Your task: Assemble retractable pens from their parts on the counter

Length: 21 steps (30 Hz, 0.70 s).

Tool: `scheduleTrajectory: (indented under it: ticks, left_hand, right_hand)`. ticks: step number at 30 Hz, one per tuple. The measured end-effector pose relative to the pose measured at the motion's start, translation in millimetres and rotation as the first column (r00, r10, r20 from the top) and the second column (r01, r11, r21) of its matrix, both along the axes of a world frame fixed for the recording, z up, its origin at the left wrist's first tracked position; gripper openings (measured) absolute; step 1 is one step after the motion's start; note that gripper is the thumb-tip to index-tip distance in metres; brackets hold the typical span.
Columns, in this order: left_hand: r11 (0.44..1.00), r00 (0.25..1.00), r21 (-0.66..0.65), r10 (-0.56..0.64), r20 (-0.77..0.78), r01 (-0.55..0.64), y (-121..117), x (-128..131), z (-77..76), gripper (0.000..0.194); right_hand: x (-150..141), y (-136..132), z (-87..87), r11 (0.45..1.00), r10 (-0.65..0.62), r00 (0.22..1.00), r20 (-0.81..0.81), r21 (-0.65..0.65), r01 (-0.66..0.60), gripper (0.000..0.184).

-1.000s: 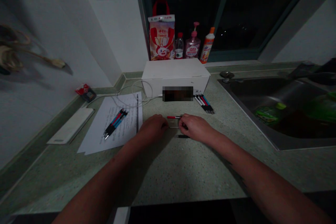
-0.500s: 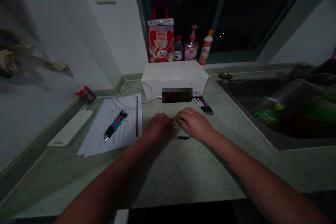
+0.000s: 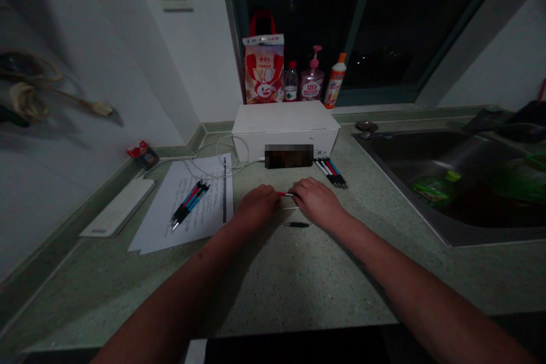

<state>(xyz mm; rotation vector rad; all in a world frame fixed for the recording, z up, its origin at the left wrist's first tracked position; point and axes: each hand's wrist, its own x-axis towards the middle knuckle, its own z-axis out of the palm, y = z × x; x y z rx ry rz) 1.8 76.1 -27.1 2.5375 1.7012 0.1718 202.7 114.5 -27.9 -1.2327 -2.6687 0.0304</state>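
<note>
My left hand [image 3: 258, 205] is closed around a red pen barrel [image 3: 282, 194], its fingers mostly hiding the left end. My right hand [image 3: 316, 200] pinches at the barrel's other end, where a pale, narrow piece shows; the fingers cover what exactly they grip. Just below, a thin white pen refill [image 3: 291, 208] lies on the counter between the hands. Nearer to me rests a black pen part [image 3: 297, 224] with a narrow tip pointing left.
Several pens [image 3: 190, 203] lie on printed sheets [image 3: 160, 233] at left. More pens [image 3: 331, 172] sit at right by a white box [image 3: 285, 118]. A phone [image 3: 289, 158] with a cable leans on the box. The sink [image 3: 401, 187] is at right.
My hands have drawn slightly apart, so more of the red barrel and its pale end shows between them. The whole view has shifted a little.
</note>
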Motion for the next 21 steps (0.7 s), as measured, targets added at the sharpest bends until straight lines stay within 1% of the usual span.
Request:
scheduleTrajectory:
  ticks: [3, 5, 9, 12, 16, 21]
  left_hand:
    - [1.0, 0.999, 0.005, -0.014, -0.05, 0.014, 0, -1, 3.3, 0.025]
    - [1.0, 0.998, -0.001, 0.0, -0.07, 0.0, -1, -3, 6.2, 0.026]
    - [0.999, 0.998, -0.004, 0.041, -0.048, -0.041, -3, -9, 9.1, 0.024]
    - [1.0, 1.0, 0.01, 0.007, -0.028, -0.007, -3, -12, 7.2, 0.023]
    - [0.998, 0.996, 0.005, -0.056, -0.065, 0.056, -1, -12, 3.7, 0.024]
    - [0.999, 0.997, 0.034, -0.031, -0.076, 0.034, 1, -11, 0.4, 0.025]
  right_hand:
    - [0, 0, 1.4, 1.0, -0.008, 1.0, 0.009, 0.004, 0.008, 0.022]
    - [1, 0, 2.2, 1.0, -0.028, 1.0, 0.012, 0.0, 0.028, 0.022]
    - [3, 1, 1.3, 0.998, -0.057, 0.998, -0.004, 0.001, 0.057, 0.023]
    - [3, 1, 0.0, 0.999, -0.048, 0.999, -0.017, 0.006, 0.048, 0.024]
    - [2, 1, -0.1, 0.999, -0.033, 0.999, 0.004, 0.001, 0.033, 0.024]
    - [1, 1, -1.1, 0.999, -0.026, 1.0, 0.014, 0.027, 0.025, 0.024]
